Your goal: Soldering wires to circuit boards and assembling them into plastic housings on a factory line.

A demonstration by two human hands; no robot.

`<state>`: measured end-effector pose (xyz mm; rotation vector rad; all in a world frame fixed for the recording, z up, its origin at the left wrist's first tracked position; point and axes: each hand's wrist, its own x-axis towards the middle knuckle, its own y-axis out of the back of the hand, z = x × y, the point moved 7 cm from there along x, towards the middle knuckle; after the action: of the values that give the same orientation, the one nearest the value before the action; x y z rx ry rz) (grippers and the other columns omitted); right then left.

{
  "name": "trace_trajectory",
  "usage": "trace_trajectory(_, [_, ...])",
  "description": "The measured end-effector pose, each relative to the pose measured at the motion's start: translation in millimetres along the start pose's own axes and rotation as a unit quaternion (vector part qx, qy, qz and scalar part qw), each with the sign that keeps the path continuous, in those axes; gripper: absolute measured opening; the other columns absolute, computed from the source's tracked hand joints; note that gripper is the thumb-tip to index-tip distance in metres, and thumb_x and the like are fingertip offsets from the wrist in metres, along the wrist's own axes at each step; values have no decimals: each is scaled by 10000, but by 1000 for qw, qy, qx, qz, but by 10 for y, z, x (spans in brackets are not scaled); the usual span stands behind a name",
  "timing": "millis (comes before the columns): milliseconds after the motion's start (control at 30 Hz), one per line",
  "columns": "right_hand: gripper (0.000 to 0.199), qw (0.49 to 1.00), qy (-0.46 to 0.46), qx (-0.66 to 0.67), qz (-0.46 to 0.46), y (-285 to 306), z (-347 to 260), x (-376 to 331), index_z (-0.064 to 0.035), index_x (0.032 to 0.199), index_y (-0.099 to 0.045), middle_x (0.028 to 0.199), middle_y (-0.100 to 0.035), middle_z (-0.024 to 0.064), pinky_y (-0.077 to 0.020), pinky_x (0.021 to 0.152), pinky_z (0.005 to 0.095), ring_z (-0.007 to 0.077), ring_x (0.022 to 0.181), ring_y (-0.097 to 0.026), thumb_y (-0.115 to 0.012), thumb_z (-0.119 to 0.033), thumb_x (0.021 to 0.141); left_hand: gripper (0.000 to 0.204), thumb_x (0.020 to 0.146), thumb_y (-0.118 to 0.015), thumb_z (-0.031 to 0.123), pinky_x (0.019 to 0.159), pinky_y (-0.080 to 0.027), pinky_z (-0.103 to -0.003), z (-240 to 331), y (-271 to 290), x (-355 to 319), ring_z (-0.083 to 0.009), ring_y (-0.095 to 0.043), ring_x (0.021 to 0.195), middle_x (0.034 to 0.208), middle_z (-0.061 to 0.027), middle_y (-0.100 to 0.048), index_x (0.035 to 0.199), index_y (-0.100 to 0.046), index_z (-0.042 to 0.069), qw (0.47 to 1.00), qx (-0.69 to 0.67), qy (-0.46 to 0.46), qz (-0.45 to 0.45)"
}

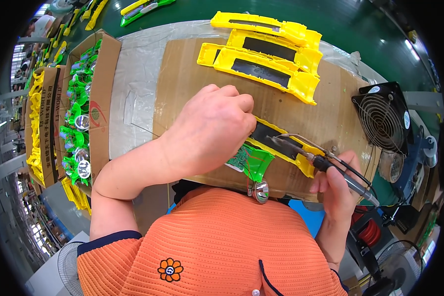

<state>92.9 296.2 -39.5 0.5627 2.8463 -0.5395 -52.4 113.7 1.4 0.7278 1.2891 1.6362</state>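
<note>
My left hand (209, 130) presses down on a yellow plastic housing (281, 143) with a black panel, lying on the cardboard sheet (182, 74). A green plastic part (254, 163) with a circuit board sticks out under that hand, and a silver reflector cup (260, 191) hangs from it on red wires. My right hand (338, 190) grips a soldering iron (325, 165), its metal tip resting on the black panel of the housing.
Three more yellow housings (266, 54) lie stacked at the far side of the cardboard. A cardboard box (106, 98) of green parts with reflectors stands on the left, with a box of yellow parts (39, 128) beyond it. A black fan (385, 118) stands at the right.
</note>
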Motion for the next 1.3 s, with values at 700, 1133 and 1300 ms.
trace_trajectory(700, [199, 998, 41, 47, 31, 260, 77, -153, -30, 1010, -438, 899, -650, 227, -536, 515, 310, 127, 530, -532, -601, -56, 899, 31, 762, -698, 119, 762, -458, -355, 34, 12, 7, -231, -574, 837, 839, -18, -593, 768, -686, 91, 1000, 16, -2, 10])
trace_trajectory(1133, [138, 996, 37, 78, -23, 187, 90, -46, -28, 966, -511, 726, -640, 55, -511, 593, 263, 116, 644, -636, -635, -21, 907, 63, 720, -685, 56, 723, -458, -393, 206, 84, 90, -295, -558, 807, 794, -82, -552, 743, -626, 55, 998, -30, 43, 36])
trace_trajectory(1300, [123, 983, 136, 112, -48, 282, 106, -107, -26, 957, -519, 732, -641, 43, -481, 564, 244, 90, 630, -618, -637, -31, 920, 91, 697, -681, -21, 674, -460, -354, 264, 53, 98, -259, -571, 755, 771, -87, -557, 760, -631, 21, 995, -65, 58, 49])
